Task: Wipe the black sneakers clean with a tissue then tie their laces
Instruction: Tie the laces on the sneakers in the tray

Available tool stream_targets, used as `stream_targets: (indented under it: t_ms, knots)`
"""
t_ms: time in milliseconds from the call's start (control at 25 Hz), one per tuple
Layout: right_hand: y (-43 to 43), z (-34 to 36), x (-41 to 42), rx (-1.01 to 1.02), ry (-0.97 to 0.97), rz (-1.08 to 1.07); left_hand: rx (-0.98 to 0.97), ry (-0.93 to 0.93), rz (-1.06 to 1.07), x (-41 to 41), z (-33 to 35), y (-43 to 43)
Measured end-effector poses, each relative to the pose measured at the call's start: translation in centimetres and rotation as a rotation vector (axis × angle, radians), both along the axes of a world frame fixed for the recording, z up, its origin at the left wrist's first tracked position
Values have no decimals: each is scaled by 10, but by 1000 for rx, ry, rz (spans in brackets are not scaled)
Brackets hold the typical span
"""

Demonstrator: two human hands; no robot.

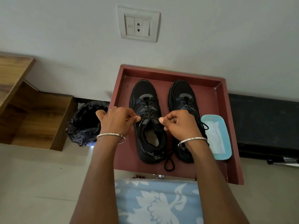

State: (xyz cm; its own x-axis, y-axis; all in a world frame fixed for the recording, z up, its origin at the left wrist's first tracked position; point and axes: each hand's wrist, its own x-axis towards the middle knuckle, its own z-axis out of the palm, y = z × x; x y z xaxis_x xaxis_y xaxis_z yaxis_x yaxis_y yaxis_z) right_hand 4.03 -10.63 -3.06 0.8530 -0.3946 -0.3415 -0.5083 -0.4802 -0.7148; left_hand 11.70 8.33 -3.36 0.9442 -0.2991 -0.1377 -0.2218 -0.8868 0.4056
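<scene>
Two black sneakers stand side by side, toes away from me, on a dark red tray table (pixel 218 101). Over the left sneaker (pixel 145 97), my left hand (pixel 116 122) pinches one black lace end and my right hand (pixel 179 123) pinches the other, the lace stretched taut between them above the tongue. My right wrist covers the heel part of the right sneaker (pixel 182 96). A loose black lace loop (pixel 169 165) lies on the tray between the heels. White tissues (pixel 215 136) lie in a light blue dish (pixel 226 126) at the tray's right.
A bin lined with a black bag (pixel 84 125) stands on the floor left of the tray. Wooden shelving (pixel 32 113) is further left. A black bench (pixel 265 123) runs along the wall at right. A wall socket plate (pixel 138 24) is above. Blue floral cloth (pixel 155 202) covers my lap.
</scene>
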Motion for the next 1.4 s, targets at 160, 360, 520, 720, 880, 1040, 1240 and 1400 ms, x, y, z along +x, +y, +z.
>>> stream_targets:
  t_ms: [160,360,520,720,880,1040,1240,1400]
  knots:
    - [2,0,0,-48,-45,23,-97,13,-14,1,-5,1]
    - [10,-2,3,-131,3,-74,93,-87,64,-4,-3,-5]
    - [6,-11,6,-43,29,-130,-10,-75,83,-2,-2,-11]
    - [-7,-1,5,568,-132,-27,-698,299,60,-5,6,-8]
    - [6,7,16,921,-311,-187,-995,566,280,-9,7,-29]
    - [19,-2,21,1197,-287,-333,-1242,782,607,-9,12,-32]
    - [17,-19,26,1159,-215,-554,-1376,912,851,-7,3,-33]
    - [23,-18,25,1142,-282,-577,-1318,838,798,-9,4,-35]
